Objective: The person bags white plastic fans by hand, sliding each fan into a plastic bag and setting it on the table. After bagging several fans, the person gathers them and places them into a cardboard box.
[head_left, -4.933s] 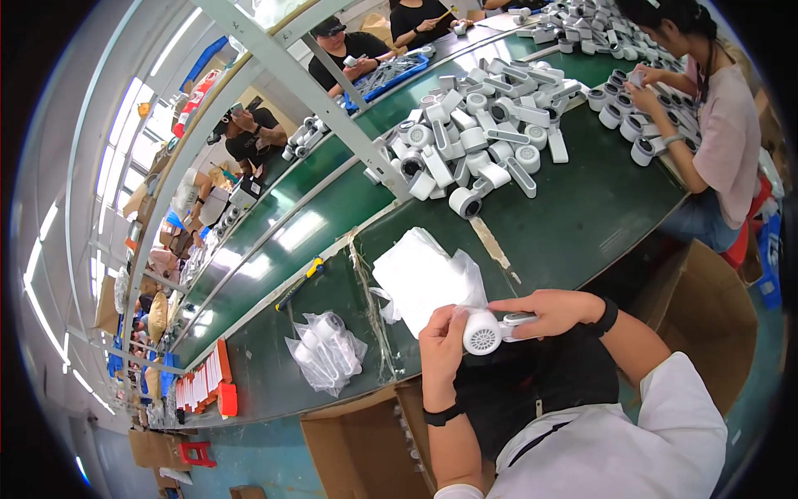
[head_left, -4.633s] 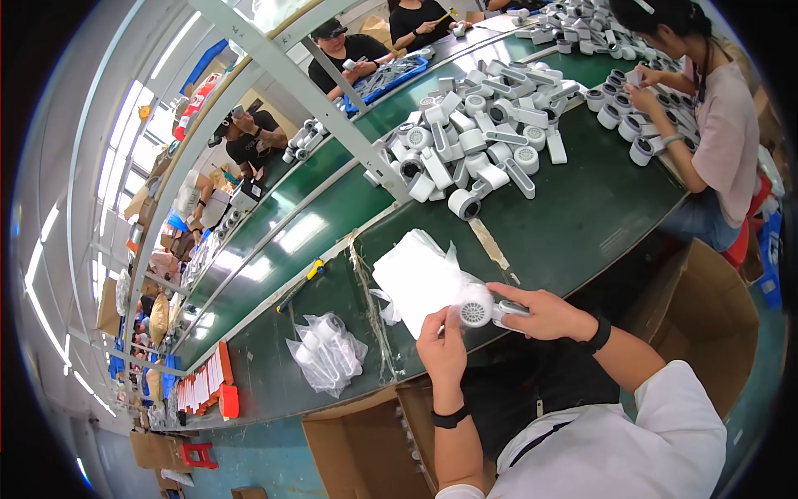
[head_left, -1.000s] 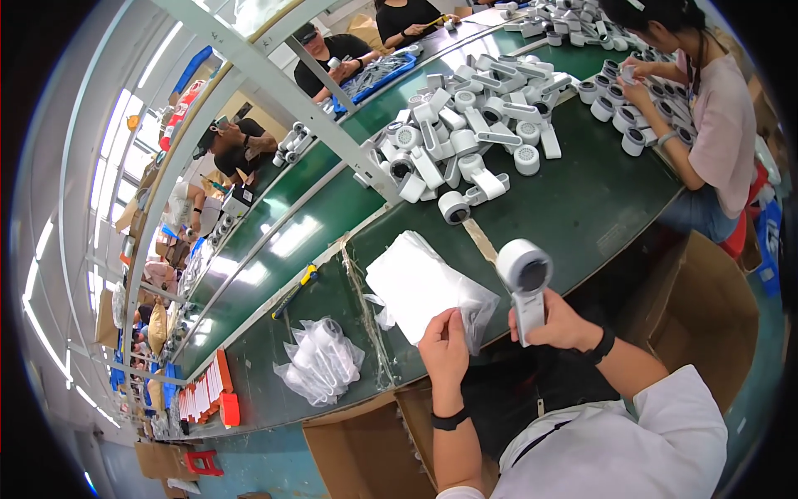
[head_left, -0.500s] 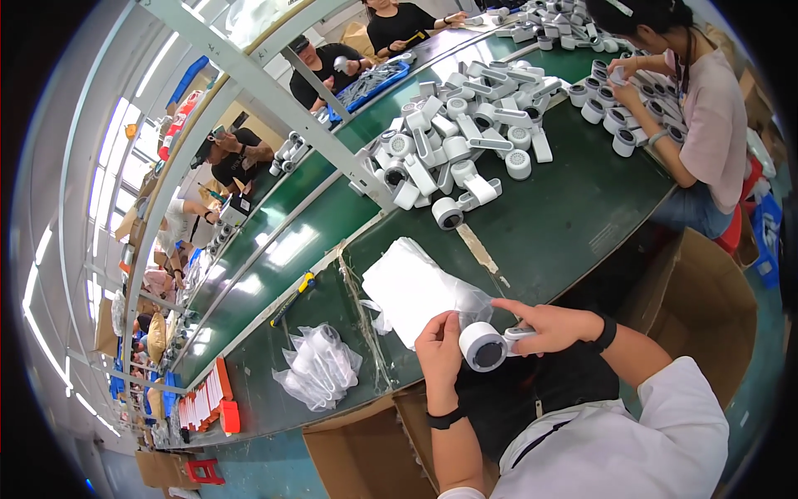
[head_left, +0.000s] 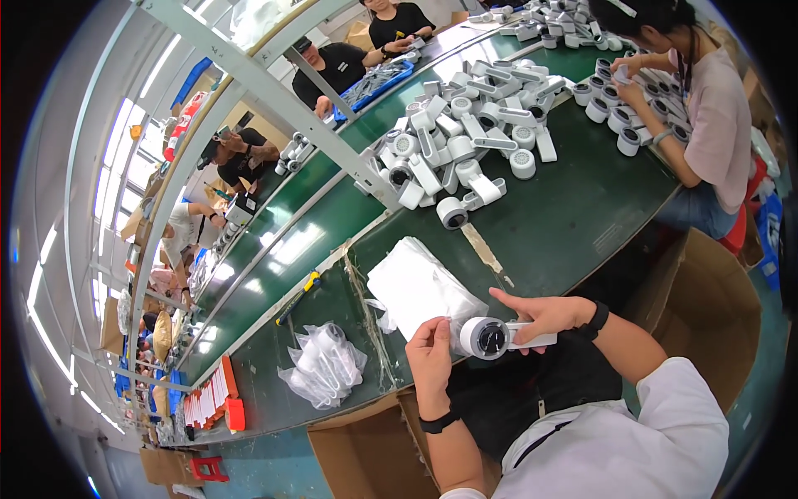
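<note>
In my right hand point(head_left: 553, 321) is a white device point(head_left: 489, 338) that looks like a small handheld fan. Its round head, with a dark ring-shaped face, points up toward me, and my fingers close round its flat handle. My left hand point(head_left: 431, 353) pinches the edge of a clear plastic bag point(head_left: 455, 331) beside the round head. Whether the head is inside the bag's mouth I cannot tell. Just beyond my hands lies a stack of white plastic bags point(head_left: 416, 283) on the green worktable. To the left rests a bagged white device point(head_left: 324, 366).
A large heap of similar white devices point(head_left: 465, 133) covers the far table. A yellow-and-black cutter point(head_left: 299, 297) lies left, near orange-and-white boxes point(head_left: 218, 397). Cardboard boxes point(head_left: 698, 308) stand at my right and below the table edge. Several co-workers sit around; one at right handles a device.
My right hand has turned the device so its face shows more fully and its handle points right. My left hand stays at the bag's edge. A co-worker across the table has reached toward the blue tray.
</note>
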The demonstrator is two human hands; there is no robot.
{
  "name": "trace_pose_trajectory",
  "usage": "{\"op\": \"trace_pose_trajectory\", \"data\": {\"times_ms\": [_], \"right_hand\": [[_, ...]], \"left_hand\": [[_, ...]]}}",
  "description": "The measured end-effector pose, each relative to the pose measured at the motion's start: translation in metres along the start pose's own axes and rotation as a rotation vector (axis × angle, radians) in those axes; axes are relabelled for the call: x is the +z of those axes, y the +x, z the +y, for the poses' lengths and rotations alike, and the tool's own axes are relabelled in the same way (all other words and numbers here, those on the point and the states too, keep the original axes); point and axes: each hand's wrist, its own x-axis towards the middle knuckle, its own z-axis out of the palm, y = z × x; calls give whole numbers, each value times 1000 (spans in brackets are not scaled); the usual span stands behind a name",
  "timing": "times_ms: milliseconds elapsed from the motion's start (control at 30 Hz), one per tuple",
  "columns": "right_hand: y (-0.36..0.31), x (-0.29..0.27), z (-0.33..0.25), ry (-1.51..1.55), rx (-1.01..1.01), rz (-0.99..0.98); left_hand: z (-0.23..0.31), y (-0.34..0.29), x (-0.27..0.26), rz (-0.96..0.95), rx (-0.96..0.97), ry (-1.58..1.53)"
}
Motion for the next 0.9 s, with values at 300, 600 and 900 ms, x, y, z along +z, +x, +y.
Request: {"op": "trace_pose_trajectory", "data": {"times_ms": [300,600,900], "right_hand": [[16,14,11,45,-41,136],[14,49,-7,16,-114,517],[47,48,22,310,-522,651]], "left_hand": [[5,-5,-2,-41,61,78],[13,-19,25,-32,539,485],[-3,-32,34,-450,434,224]]}}
